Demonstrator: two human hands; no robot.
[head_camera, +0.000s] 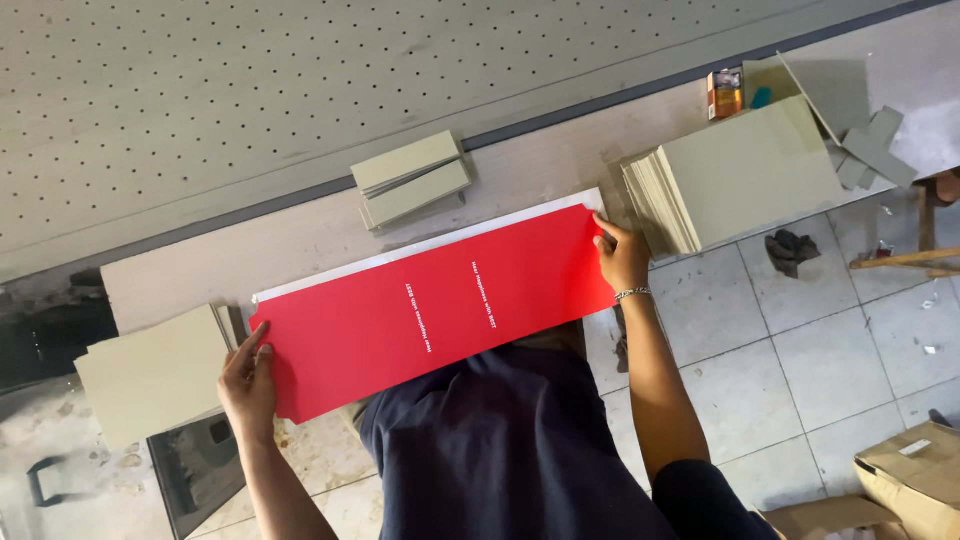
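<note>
A long red paper sheet (430, 305) with small white print lies across a narrow pale workbench (300, 240), over a white sheet whose edge (420, 250) shows along its far side. My left hand (247, 383) pinches the sheet's left end between thumb and fingers. My right hand (621, 258), with a bracelet at the wrist, grips the right end. The sheet is stretched flat between both hands.
Stacks of grey-green board lie at the left (150, 375), the middle back (410, 178) and the right (740, 175). A small orange box (724, 92) sits behind the right stack. A perforated panel (300, 80) runs beyond the bench. Cardboard boxes (910, 470) stand on the tiled floor.
</note>
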